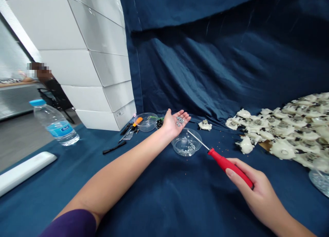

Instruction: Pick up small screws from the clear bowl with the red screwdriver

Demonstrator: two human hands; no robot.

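Observation:
My left hand (173,123) is stretched forward, palm up, with its fingers extended. On that palm lies a small heap of silver metal fasteners (179,121), too small to tell their exact kind. Just below and right of it stands a clear round plastic bowl (175,146) with more silver fasteners (190,148) in it. My right hand (253,185) is closed around the red handle of a screwdriver (226,163). Its shaft points up and left, and the tip shows in front of the bowl's upper rim, near my left fingers. I cannot tell whether it touches the bowl.
Many cream-coloured plastic parts (284,149) are piled at right; a single one (205,125) lies behind the bowl. Another clear bowl (146,127), an orange-handled screwdriver (138,121) and black pieces (159,123) are left. White boxes (102,69), a water bottle (58,127) and a person (42,72) are farther left.

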